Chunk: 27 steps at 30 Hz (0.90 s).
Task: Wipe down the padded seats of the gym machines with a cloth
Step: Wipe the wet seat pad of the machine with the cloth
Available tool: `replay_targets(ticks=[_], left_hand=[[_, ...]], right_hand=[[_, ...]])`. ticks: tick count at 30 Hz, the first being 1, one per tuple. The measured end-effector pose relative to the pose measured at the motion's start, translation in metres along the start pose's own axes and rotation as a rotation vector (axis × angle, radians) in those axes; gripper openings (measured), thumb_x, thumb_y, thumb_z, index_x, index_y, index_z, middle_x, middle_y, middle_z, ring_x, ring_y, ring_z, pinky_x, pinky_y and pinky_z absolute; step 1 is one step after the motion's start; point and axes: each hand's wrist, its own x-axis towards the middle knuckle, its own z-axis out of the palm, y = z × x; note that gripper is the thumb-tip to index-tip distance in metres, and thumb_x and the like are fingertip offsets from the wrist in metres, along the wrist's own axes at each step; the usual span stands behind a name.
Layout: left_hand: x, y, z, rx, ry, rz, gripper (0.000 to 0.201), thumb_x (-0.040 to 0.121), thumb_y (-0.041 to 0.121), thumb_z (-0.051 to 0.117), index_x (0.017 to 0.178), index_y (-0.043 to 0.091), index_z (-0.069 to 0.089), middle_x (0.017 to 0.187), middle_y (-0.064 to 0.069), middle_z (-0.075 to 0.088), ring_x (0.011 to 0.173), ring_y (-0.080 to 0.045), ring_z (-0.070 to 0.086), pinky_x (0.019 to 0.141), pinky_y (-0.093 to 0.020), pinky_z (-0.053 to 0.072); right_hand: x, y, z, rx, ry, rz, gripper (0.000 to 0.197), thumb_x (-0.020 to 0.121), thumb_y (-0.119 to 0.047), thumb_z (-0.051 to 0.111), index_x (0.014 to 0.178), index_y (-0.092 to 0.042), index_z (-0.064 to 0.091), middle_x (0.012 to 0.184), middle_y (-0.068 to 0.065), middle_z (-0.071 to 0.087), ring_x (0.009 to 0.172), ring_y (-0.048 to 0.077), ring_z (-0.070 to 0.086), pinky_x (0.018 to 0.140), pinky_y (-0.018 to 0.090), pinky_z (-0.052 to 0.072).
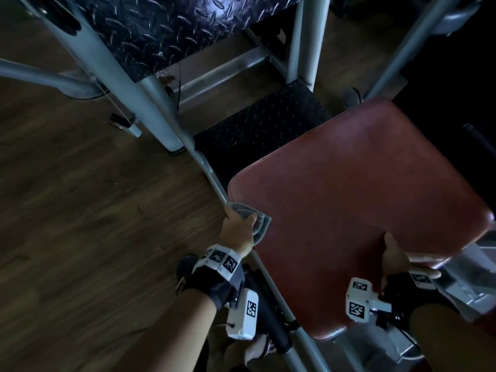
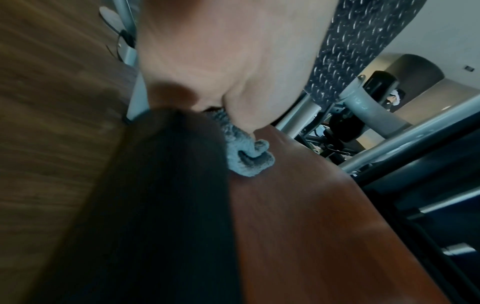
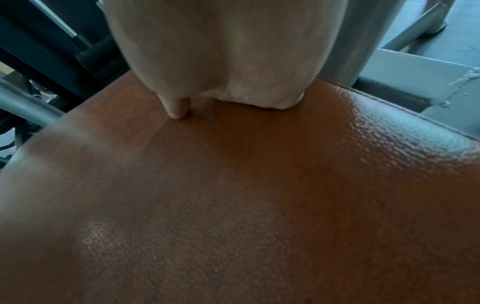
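A red-brown padded seat (image 1: 349, 197) fills the right half of the head view. My left hand (image 1: 241, 220) grips a crumpled grey cloth (image 1: 262, 226) against the seat's left edge, thumb on top. In the left wrist view the cloth (image 2: 246, 156) bunches under the hand (image 2: 221, 61) on the seat (image 2: 311, 226). My right hand (image 1: 394, 253) holds the seat's near right edge, thumb on top and fingers under the rim. The right wrist view shows that thumb (image 3: 178, 108) pressed on the shiny seat (image 3: 233, 205).
Grey steel frame tubes (image 1: 150, 103) stand left of the seat. Black diamond-plate footplates (image 1: 263, 127) lie beyond it. A black handle grip (image 1: 276, 331) sits below the seat's near left edge. Wooden floor (image 1: 80, 210) spreads to the left.
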Motion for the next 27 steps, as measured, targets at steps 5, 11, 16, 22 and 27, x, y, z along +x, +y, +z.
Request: replay_targets(ticks=[5, 11, 16, 22, 27], left_hand=[[0.003, 0.018, -0.014, 0.050, 0.065, -0.011, 0.062, 0.094, 0.041, 0.056, 0.143, 0.019, 0.024, 0.125, -0.019, 0.054, 0.107, -0.037, 0.060, 0.077, -0.034, 0.047], [-0.025, -0.013, 0.009, 0.176, 0.016, 0.032, 0.075, 0.097, 0.035, 0.054, 0.152, 0.006, 0.012, 0.135, -0.025, 0.050, 0.119, -0.039, 0.053, 0.099, -0.043, 0.043], [-0.009, -0.002, 0.003, 0.110, 0.030, -0.016, 0.061, 0.099, 0.036, 0.050, 0.144, 0.003, 0.024, 0.127, -0.020, 0.057, 0.100, -0.028, 0.060, 0.066, -0.020, 0.043], [0.010, 0.024, -0.025, 0.088, 0.077, 0.052, 0.049, 0.101, 0.029, 0.050, 0.140, 0.010, 0.028, 0.119, -0.012, 0.056, 0.087, -0.018, 0.054, 0.054, -0.012, 0.040], [-0.006, 0.014, -0.008, 0.190, -0.005, -0.008, 0.076, 0.098, 0.029, 0.054, 0.152, 0.001, 0.009, 0.146, -0.026, 0.038, 0.131, -0.040, 0.043, 0.104, -0.041, 0.036]], right_hand=[[-0.009, 0.003, 0.002, 0.097, 0.021, 0.033, 0.154, 0.017, -0.099, 0.056, 0.149, -0.024, 0.031, 0.150, 0.009, 0.041, 0.128, 0.039, 0.046, 0.106, 0.061, 0.030], [-0.123, -0.032, 0.026, 0.130, 0.014, -0.054, 0.118, 0.058, -0.085, 0.050, 0.140, -0.001, 0.042, 0.138, 0.021, 0.052, 0.123, 0.041, 0.052, 0.110, 0.055, 0.034], [-0.126, -0.036, 0.030, 0.138, 0.072, -0.050, 0.104, 0.076, -0.078, 0.047, 0.143, 0.001, 0.036, 0.142, 0.024, 0.047, 0.125, 0.043, 0.048, 0.110, 0.054, 0.033], [-0.119, -0.036, 0.027, 0.076, 0.072, -0.062, 0.094, 0.087, -0.071, 0.042, 0.146, 0.002, 0.033, 0.145, 0.026, 0.043, 0.129, 0.043, 0.045, 0.113, 0.050, 0.030], [-0.131, -0.038, 0.027, 0.066, 0.097, -0.039, 0.104, 0.081, -0.077, 0.040, 0.150, -0.001, 0.025, 0.150, 0.026, 0.035, 0.131, 0.046, 0.040, 0.114, 0.052, 0.027]])
